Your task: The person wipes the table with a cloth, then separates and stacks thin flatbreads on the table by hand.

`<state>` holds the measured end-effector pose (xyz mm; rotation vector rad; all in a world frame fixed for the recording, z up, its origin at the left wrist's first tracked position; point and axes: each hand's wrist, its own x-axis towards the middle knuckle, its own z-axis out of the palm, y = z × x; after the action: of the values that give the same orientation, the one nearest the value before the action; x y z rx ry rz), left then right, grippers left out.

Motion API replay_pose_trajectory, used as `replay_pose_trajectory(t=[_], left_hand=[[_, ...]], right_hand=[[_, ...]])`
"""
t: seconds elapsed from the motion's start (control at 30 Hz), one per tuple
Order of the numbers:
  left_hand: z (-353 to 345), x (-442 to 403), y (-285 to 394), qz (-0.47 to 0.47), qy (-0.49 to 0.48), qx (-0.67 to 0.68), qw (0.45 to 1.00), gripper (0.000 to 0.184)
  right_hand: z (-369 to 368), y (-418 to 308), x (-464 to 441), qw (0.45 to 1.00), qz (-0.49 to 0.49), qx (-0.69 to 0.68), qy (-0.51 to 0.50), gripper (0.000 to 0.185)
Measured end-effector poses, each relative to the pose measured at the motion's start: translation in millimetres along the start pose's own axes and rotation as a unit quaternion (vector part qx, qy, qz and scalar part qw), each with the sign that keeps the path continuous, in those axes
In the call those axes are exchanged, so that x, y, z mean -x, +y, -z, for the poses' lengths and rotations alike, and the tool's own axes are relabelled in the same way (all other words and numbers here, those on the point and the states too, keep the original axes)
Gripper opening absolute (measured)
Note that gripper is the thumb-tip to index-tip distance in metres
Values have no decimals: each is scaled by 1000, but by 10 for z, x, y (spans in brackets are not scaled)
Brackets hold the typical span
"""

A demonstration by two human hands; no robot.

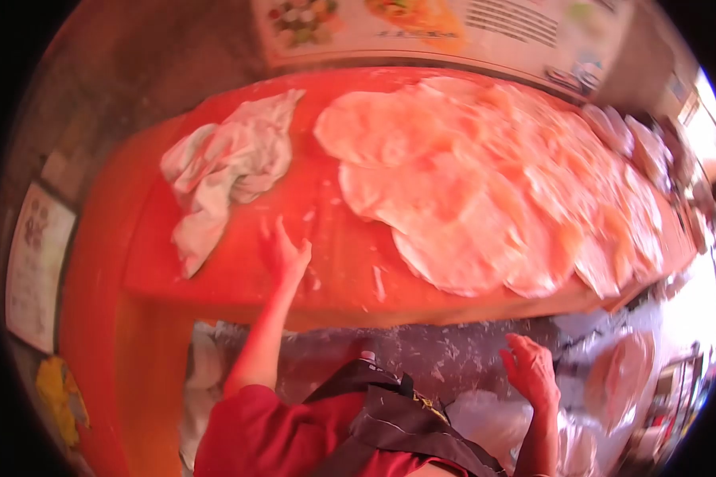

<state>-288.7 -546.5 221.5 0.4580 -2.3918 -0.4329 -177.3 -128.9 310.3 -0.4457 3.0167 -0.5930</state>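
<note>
Over the red-covered table [326,274], my left hand [286,248] is held out with its fingers spread and nothing in them. A crumpled pale cloth [235,159] lies just beyond it, up and to the left. Many thin, round, pale sheets [453,207] overlap across the middle and right of the table. My right hand [531,367] hangs in front of the table's near edge, its fingers slightly bent and apart, holding nothing. Whether my left hand touches the table cover I cannot tell.
Clear plastic bags [493,421] lie low beside my right arm, and a wrapped pale bundle [622,378] is at the right. More bags [648,151] sit at the table's right end. A printed board [40,266] stands left; a yellow item [58,397] lies below it.
</note>
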Motion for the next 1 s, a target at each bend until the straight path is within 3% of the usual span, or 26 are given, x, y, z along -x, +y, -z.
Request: replay_pose_trajectory(t=[0.13,0.23,0.3,0.4,0.53,0.63,0.67,0.7,0.8,0.9,0.97,1.0], left_hand=[[251,-497,-528,59,-5,-178,982,79],[341,-616,-812,61,-18,-162,985,84],[385,-598,-841,24,-60,-173,983,81],[386,-525,-770,-36,-142,-207,967,72],[236,-939,-788,-223,-227,-226,921,62],[-165,-1343,-997,-376,-175,-335,846,59],[-270,-1510,-1040,-397,-188,-359,824,56],[-346,-1677,-1097,-402,-212,-334,826,55],[-566,-2234,-1346,-416,-264,-300,817,51],[-789,-2499,-1814,-404,-303,-338,794,48],[-855,-2766,-2391,-404,-228,-320,826,29],[-863,-2978,-2864,-347,-217,-415,812,24]], right_hand=[[-285,-296,-782,996,45,11,-81,24],[-417,-468,-1175,991,96,4,-95,24],[-531,-502,-1393,982,160,-24,-95,23],[-687,-511,-1740,971,169,-64,-159,22],[-879,-700,-2293,977,176,-57,-110,19],[-1027,-1027,-2834,971,209,-112,-21,18],[-1049,-1183,-3037,979,170,-109,-43,22],[-1095,-1327,-3224,984,129,-109,-64,25],[-1736,-1494,-3892,983,139,-65,106,45],[-2060,-1554,-4471,981,128,-13,144,64],[-2160,-1588,-4690,980,72,32,184,70],[-2193,-1610,-4753,983,47,53,167,70]])
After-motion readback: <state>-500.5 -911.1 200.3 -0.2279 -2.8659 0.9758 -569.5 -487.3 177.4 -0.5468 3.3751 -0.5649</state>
